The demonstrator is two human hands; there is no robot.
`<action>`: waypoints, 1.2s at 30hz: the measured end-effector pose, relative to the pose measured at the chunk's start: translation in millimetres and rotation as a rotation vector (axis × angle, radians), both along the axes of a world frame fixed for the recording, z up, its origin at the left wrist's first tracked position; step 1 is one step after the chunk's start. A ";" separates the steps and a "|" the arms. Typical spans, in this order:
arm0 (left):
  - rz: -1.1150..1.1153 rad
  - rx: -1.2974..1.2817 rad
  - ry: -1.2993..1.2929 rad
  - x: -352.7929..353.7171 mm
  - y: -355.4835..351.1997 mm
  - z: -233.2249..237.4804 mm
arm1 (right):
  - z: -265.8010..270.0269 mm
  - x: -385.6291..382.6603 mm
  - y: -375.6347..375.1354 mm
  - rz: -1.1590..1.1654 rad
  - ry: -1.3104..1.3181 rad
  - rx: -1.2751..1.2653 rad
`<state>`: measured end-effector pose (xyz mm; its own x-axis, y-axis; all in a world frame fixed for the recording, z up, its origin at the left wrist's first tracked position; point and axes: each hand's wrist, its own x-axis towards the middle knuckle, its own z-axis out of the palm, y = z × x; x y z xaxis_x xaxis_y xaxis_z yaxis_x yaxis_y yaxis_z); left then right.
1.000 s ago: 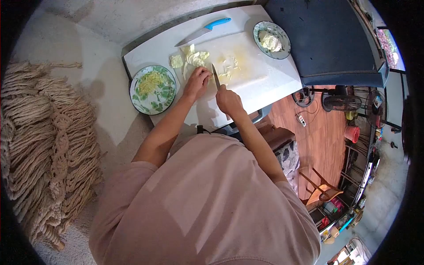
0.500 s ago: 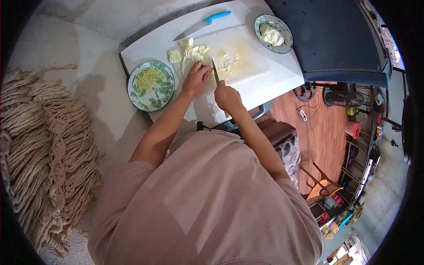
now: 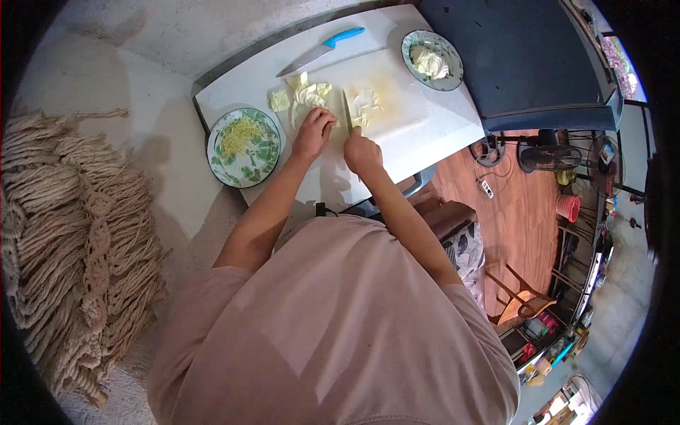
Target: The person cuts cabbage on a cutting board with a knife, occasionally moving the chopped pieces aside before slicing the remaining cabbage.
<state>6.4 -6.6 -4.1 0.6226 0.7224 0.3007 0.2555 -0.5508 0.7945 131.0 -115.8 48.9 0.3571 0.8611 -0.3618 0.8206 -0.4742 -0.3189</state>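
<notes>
R hand (image 3: 363,151) has edged fwd, clamped on knife (image 3: 347,112); L hand (image 3: 314,133), fingers bunched together, presses cabbage leaves (image 3: 309,94) on cutting board (image 3: 411,117).

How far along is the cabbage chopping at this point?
Done: shredded cabbage on the green plate and a cut pile on the board. In hand: right hand holds the knife, left hand pins leaves. Left: those leaves and the cabbage in the far plate.
</notes>
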 end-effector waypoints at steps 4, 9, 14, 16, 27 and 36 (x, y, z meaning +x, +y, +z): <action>0.020 -0.010 0.020 -0.1 -3.2 8.1 | 9.4 7.4 -16.1 -0.034 0.094 0.029; 0.026 0.018 0.008 -0.3 -4.1 8.9 | 19.1 0.4 -25.3 -0.006 0.119 0.023; 0.022 0.019 0.007 -0.4 -3.7 3.2 | 15.2 -2.8 -27.3 0.034 0.110 0.068; 0.016 0.030 0.011 -0.1 -2.3 6.1 | 14.5 -3.2 -26.5 0.017 0.119 0.082; 0.019 0.006 0.009 -0.4 -2.3 5.0 | 14.6 -2.8 -27.0 0.026 0.108 0.069; 0.027 -0.007 0.032 -0.9 -2.8 4.7 | -0.3 -9.5 -27.5 0.089 0.036 0.066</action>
<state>5.5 -9.4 0.6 0.6118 0.7412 0.2762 0.2956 -0.5381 0.7894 121.5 -143.3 48.6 0.2659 0.9111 -0.3148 0.8461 -0.3771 -0.3768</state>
